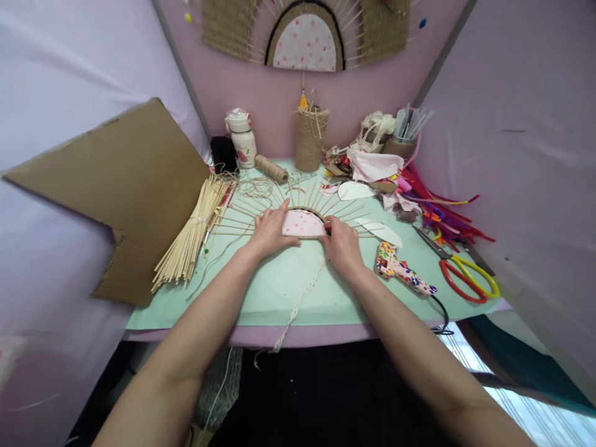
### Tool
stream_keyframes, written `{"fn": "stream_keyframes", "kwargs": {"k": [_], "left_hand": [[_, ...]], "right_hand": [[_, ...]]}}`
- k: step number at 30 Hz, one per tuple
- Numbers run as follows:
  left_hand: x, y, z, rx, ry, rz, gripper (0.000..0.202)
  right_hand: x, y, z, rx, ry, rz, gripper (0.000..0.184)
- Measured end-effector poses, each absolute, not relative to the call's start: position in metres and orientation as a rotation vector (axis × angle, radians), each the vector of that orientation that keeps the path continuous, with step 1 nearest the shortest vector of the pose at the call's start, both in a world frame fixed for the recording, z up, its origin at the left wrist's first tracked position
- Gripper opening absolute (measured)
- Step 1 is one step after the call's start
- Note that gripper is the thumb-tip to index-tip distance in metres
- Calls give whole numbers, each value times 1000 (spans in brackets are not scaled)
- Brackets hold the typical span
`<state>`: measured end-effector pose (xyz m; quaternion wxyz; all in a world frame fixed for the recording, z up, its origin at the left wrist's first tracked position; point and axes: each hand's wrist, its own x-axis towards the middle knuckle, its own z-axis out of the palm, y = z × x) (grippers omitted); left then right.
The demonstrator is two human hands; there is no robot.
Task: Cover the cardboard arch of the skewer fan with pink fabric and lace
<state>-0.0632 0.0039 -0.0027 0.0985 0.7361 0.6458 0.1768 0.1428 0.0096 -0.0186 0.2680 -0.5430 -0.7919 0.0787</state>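
A strip of white lace (298, 307) trails over the near edge of the mint-green table (261, 292) and runs up toward the right hand (343, 245). That hand rests knuckles-up at the right end of a half-round pink spotted piece (302, 225), fingers curled at its dark rim; whether they pinch anything cannot be told. The left hand (270, 233) lies spread and flat, fingertips on the left end of the same piece, holding nothing. The piece sits mid-table with thin sticks fanning out behind it.

Just right of the right hand lies a flower-patterned glue gun (403, 270), then red-and-yellow scissors (465, 273). To the left lie a bundle of bamboo sticks (190, 236) and a cardboard sheet (121, 180).

Further back stand a twine spool (271, 168), a jute-wrapped jar (311, 139) and a white bottle (242, 139) whose print is too small to read. On the far wall hangs a finished arch (305, 37) in the same fabric
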Motion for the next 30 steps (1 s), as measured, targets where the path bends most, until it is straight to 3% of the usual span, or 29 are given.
{"fn": "stream_keyframes", "kwargs": {"k": [10, 18, 24, 27, 30], "left_hand": [[-74, 5, -2, 2173, 1822, 549, 107], [-90, 6, -11, 2138, 1659, 778, 105], [-95, -9, -1, 2106, 1692, 930, 109], [-101, -23, 5, 1890, 1854, 1162, 89], [-100, -37, 6, 1584, 2002, 1305, 52]], "right_hand": [[145, 13, -22, -1460, -2124, 251, 35], [146, 14, -22, -1410, -2103, 295, 31], [153, 5, -24, -1372, -2104, 227, 44], [158, -4, -25, -1487, -2102, 120, 41], [160, -10, -23, -1589, -2091, 133, 20]]}}
